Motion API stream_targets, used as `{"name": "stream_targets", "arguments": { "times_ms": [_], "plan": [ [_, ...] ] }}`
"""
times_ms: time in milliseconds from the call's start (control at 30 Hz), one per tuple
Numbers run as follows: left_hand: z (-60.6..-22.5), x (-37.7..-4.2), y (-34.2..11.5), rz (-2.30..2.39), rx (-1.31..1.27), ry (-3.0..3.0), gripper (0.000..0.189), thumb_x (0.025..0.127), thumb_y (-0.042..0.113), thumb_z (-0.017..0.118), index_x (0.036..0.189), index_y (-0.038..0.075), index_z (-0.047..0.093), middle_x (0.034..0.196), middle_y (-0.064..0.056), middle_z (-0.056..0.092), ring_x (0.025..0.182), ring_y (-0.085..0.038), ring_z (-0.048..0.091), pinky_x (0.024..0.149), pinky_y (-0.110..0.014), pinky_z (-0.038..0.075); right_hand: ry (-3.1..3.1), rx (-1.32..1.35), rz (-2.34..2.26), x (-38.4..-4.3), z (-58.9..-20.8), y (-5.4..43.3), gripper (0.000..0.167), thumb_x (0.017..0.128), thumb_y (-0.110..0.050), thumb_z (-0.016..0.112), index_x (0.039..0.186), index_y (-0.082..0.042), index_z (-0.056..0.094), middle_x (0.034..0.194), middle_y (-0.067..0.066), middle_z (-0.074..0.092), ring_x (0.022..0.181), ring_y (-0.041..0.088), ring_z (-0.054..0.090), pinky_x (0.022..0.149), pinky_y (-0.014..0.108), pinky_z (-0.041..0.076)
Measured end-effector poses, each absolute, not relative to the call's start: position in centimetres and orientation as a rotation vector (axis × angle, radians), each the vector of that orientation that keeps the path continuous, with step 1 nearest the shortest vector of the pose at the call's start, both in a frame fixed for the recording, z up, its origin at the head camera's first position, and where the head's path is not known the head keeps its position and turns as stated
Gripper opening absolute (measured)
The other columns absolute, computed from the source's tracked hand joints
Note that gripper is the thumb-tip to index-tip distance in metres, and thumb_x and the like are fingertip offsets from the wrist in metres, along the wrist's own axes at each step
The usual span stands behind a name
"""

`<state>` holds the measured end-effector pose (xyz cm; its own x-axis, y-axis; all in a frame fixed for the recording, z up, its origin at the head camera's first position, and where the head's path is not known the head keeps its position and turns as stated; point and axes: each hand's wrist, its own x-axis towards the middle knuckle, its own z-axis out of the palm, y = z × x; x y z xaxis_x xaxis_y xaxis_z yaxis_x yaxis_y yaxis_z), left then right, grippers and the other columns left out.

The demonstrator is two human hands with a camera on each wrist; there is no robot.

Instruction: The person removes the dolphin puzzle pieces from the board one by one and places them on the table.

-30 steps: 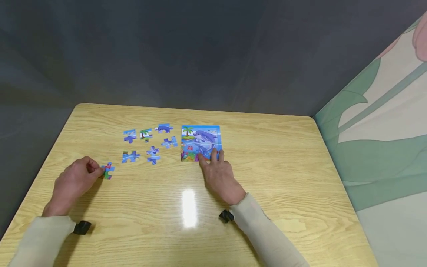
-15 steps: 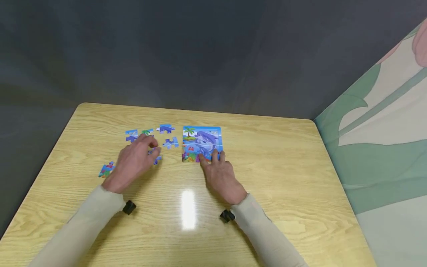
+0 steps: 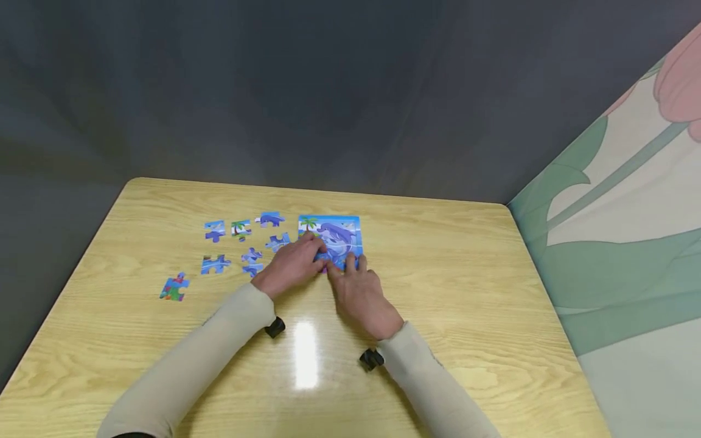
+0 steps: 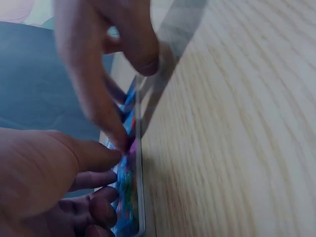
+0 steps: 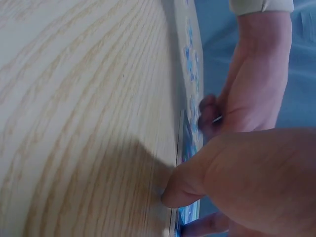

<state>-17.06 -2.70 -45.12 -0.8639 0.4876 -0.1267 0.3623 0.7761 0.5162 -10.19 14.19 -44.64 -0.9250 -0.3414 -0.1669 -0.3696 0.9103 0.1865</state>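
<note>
A flat square dolphin puzzle [image 3: 347, 224] lies on the wooden table. My left hand [image 3: 290, 263] reaches over its lower left part with bent fingers. In the left wrist view, the left thumb [image 4: 96, 156] comes close to the right index fingertip by a purple patch of the picture. Whether the left fingers pinch a piece I cannot tell. My right hand [image 3: 362, 298] rests at the puzzle's lower right, fingers extended onto the picture. In the right wrist view the right thumb [image 5: 180, 190] lies along the front edge.
Several loose jigsaw pieces lie left of the puzzle, among them a palm tree piece [image 3: 240, 228], a dolphin piece [image 3: 270, 219] and a red and green piece [image 3: 175, 287] nearest the left edge. A dark curtain [image 3: 350, 97] hangs behind the table [image 3: 465, 292].
My left hand has let go of the red and green piece at far left and moved right, across the loose pieces, to the puzzle. The right hand has stayed in place.
</note>
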Motion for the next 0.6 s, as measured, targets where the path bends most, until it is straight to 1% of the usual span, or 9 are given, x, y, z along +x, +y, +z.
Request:
{"name": "stream_targets", "arguments": {
  "times_ms": [100,133,233,400,467,600],
  "plan": [
    [-45.3,-17.3,-1.9,0.678,0.685,2.725,0.030,0.106,0.023,0.067,0.130,0.005,0.066,0.130,-0.012,0.059,0.106,-0.029,0.065,0.091,-0.047,0.058,2.944,-0.519,0.303,-10.2,-44.6,14.3,0.045,0.108,-0.017,0.054,0.152,-0.010,0.054,0.147,0.026,0.053,0.133,0.043,0.055,0.072,0.041,0.064],
    [-45.3,-17.2,-1.7,0.674,0.681,2.725,0.030,0.105,0.023,0.068,0.129,0.005,0.065,0.128,-0.013,0.059,0.098,-0.026,0.063,0.088,-0.045,0.058,2.936,-0.511,0.312,-10.2,-44.6,14.3,0.043,0.108,-0.017,0.053,0.150,-0.007,0.055,0.150,0.025,0.052,0.137,0.043,0.054,0.076,0.042,0.064],
    [-45.3,-17.3,-1.3,0.682,0.659,2.728,0.033,0.102,0.025,0.073,0.126,0.003,0.065,0.125,-0.013,0.060,0.094,-0.024,0.060,0.086,-0.042,0.057,2.927,-0.505,0.343,-10.2,-44.6,14.4,0.038,0.108,-0.017,0.052,0.142,0.000,0.057,0.153,0.023,0.052,0.140,0.040,0.054,0.082,0.042,0.065],
    [-45.3,-17.7,-1.1,0.706,0.624,2.704,0.033,0.100,0.026,0.075,0.121,0.003,0.063,0.122,-0.013,0.059,0.094,-0.023,0.056,0.084,-0.039,0.055,2.929,-0.544,0.305,-10.3,-44.4,15.0,0.030,0.108,-0.014,0.054,0.133,0.001,0.061,0.148,0.020,0.056,0.133,0.037,0.057,0.080,0.042,0.064],
    [-45.4,-17.9,-1.0,0.719,0.614,2.689,0.033,0.100,0.025,0.076,0.121,0.003,0.062,0.122,-0.012,0.058,0.096,-0.024,0.056,0.085,-0.039,0.054,2.917,-0.553,0.254,-10.5,-44.3,15.4,0.030,0.108,-0.013,0.053,0.135,0.000,0.060,0.150,0.019,0.056,0.134,0.036,0.057,0.084,0.044,0.064],
    [-45.3,-18.1,-1.0,0.736,0.595,2.655,0.034,0.100,0.024,0.076,0.123,0.004,0.061,0.124,-0.012,0.057,0.100,-0.024,0.056,0.089,-0.040,0.054,2.895,-0.572,0.107,-10.9,-44.2,16.4,0.034,0.109,-0.011,0.053,0.141,-0.003,0.060,0.157,0.018,0.054,0.142,0.038,0.054,0.096,0.051,0.062]
  ]
}}
